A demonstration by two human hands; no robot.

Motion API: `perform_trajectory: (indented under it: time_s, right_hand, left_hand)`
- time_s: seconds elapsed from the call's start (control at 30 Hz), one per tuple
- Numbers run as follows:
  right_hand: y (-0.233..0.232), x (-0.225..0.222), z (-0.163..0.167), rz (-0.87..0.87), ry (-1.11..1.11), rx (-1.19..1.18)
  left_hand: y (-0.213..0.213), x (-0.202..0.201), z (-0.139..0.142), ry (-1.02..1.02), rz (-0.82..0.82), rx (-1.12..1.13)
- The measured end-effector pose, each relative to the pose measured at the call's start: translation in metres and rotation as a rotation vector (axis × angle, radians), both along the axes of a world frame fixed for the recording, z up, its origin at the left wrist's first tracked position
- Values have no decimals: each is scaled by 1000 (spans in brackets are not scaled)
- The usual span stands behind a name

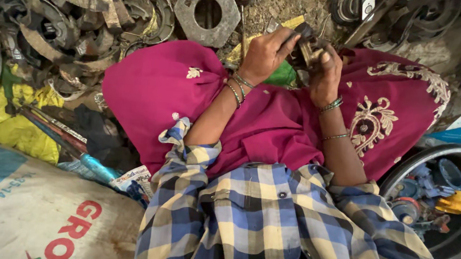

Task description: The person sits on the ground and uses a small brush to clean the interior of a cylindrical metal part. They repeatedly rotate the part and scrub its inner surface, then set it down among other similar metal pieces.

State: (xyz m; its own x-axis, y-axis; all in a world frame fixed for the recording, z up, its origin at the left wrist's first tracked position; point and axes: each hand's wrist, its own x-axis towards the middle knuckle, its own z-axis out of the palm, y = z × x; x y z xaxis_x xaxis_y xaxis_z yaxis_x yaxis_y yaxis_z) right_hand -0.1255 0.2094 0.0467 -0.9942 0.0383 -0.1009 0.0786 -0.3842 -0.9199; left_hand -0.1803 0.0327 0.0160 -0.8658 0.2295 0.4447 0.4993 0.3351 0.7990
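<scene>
Dirt floor (277,7) strewn with rusty scrap metal (64,29); white sack (45,214) lower left; daylight, no walls visible

The person sits with knees spread under a draped cloth (272,126), and both hands meet out in front of the knees, the left hand (265,53) and right hand (323,71) closed together around a small metal part (308,45). Beyond the hands a flat plate with a round hole (207,14) lies on the ground, with a heap of curved scrap pieces (74,29) to its left. A printed sack (45,214) lies at the person's left side, a tub of parts (435,195) at the right.
</scene>
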Motion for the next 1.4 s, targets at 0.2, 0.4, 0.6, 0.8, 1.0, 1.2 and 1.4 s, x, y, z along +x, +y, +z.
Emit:
perform_trajectory:
  time_s: [0.2,0.4,0.6,0.8,1.0,1.2,1.4]
  right_hand:
    - [-6,-3,0,25,-269,-338]
    - [-2,2,-6,205,-354,-296]
    - [1,1,-16,134,-384,-269]
    - [1,-6,-14,40,-465,-436]
    - [-5,-11,-10,-64,-413,-379]
    - [-9,-10,-14,-99,-154,-54]
    - [-19,-14,-7,-280,81,731]
  left_hand:
    - [5,2,11,-30,44,97]
    - [0,2,17,-53,-41,122]
    - [-1,-5,12,-350,-120,337]
    - [1,-7,11,-397,-113,458]
    - [3,-7,12,-506,42,343]
    - [4,-5,7,-589,116,536]
    - [5,-5,2,-700,143,632]
